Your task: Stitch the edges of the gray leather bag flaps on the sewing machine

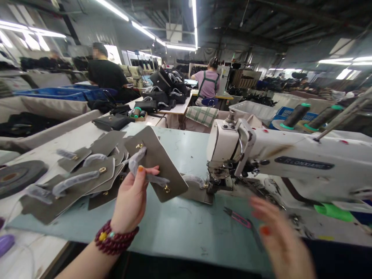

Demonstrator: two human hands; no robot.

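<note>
My left hand (pixel 132 195) is closed around the plastic-wrapped handle of a grey bag panel (pixel 162 161), which is raised and tilted above the table. Gold-coloured fittings join the handle to the panel. To the right, blurred by motion, my right hand (pixel 283 240) has its fingers stretched out with nothing in them. Beside it on the table lie pink-handled thread snips (pixel 238 218). Another grey panel (pixel 197 195) with a wrapped handle rests by the needle end of the sewing machine (pixel 229 143). A loose pile of similar panels (pixel 100 182) covers the table to my left.
Black thread cones (pixel 299 115) stand behind the machine. A dark roll of tape (pixel 17 176) lies at far left. Black bags (pixel 165 91) are heaped on a table ahead. Two people, one in black (pixel 107 73) and one in purple (pixel 207 83), sit further back.
</note>
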